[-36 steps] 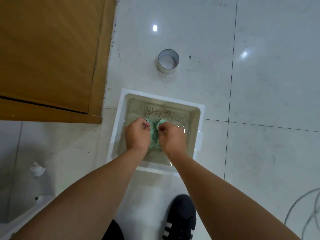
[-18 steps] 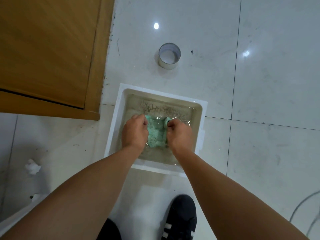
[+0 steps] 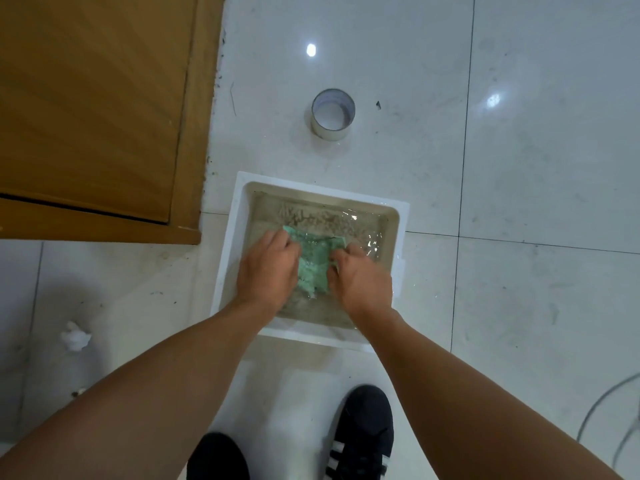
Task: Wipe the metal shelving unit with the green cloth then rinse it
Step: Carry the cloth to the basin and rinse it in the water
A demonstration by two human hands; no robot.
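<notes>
Inside white tub (image 3: 228,244) of murky water, green cloth (image 3: 313,263) submerged, crumpled, mottled, left hand (image 3: 268,268) and right hand (image 3: 362,284) clamped on its sides, fingertips and cloth edges hidden underwater.

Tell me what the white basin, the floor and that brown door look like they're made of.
White basin: probably moulded plastic, with thick matte walls and rounded inner corners; it could be foam. Floor: glazed ceramic or porcelain tile, glossy, showing lamp reflections and dark grout lines. Brown door: wood or wood-look laminate, satin, with faint streaked grain; which of the two I cannot tell.
</notes>
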